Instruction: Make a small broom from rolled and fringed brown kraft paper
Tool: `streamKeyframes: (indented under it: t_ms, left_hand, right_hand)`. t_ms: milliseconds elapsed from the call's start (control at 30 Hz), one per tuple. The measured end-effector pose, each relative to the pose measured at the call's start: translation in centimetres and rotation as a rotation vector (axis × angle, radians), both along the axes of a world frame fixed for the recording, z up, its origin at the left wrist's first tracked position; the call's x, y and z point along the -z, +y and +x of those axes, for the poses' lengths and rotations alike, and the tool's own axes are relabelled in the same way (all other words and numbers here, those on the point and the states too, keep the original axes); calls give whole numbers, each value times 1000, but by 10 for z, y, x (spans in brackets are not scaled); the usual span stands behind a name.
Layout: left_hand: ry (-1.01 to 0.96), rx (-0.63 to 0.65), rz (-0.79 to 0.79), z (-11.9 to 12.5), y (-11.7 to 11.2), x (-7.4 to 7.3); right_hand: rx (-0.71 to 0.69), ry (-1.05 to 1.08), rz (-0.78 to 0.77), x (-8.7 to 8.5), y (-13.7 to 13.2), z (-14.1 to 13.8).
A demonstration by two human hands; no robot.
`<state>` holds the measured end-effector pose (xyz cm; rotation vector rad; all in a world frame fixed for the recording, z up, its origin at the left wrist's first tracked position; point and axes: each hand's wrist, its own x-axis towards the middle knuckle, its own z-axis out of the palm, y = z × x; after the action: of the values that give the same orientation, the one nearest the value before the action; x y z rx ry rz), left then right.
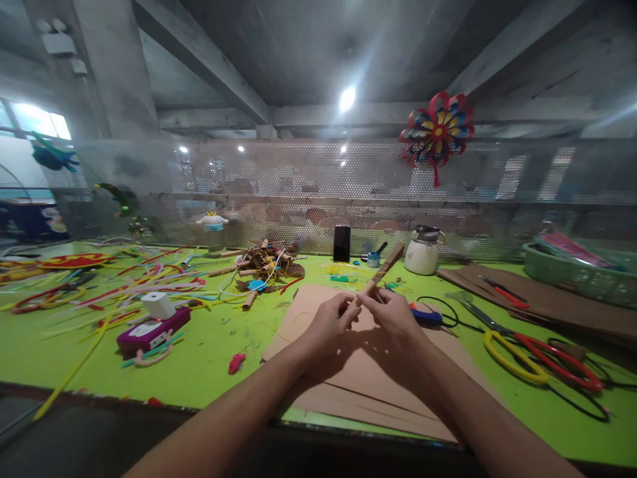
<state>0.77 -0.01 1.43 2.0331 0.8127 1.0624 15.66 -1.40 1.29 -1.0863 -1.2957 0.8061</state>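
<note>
A narrow brown cardboard strip (388, 264), tilted up to the right, is pinched between my two hands over the table's front middle. My left hand (332, 320) closes on its lower end with thumb and fingers. Just beside it, my right hand (393, 313) grips the strip, fingers curled around it. Under both hands lie flat sheets of brown cardboard (368, 395). A blue-handled tool (426, 317) lies by my right hand, its other end hidden.
Scissors (517, 358) with yellow and red handles lie at right, near red-handled pliers (517, 300) and a green basket (572, 279). A purple power strip (154, 332) and coloured pipe cleaners cover the left. Behind stand a phone (342, 243), a jug (421, 255) and rolled cardboard pieces (249, 303).
</note>
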Motion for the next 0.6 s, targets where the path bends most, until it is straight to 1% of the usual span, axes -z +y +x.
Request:
streamKeyframes:
  t_ms: [100, 200, 233, 300, 400, 467, 600]
  left_hand:
    - [21, -17, 105, 1, -2, 2]
    - [33, -19, 102, 1, 0, 5]
    - [52, -41, 89, 1, 1, 7]
    - [126, -124, 79, 0, 3, 9]
    - [258, -241, 130, -2, 4, 10]
    - [307, -246, 166, -3, 2, 10]
    - [302, -210, 183, -3, -3, 8]
  right_hand:
    - [-44, 115, -52, 3, 2, 3]
    - [-130, 191, -45, 4, 4, 5]
    - [-143, 200, -42, 4, 4, 6]
    - [-136, 211, -31, 3, 6, 7]
    - [-130, 234, -14, 3, 7, 7]
    - [-158, 241, -2, 2, 6, 7]
    - [-213, 231, 28, 0, 3, 8]
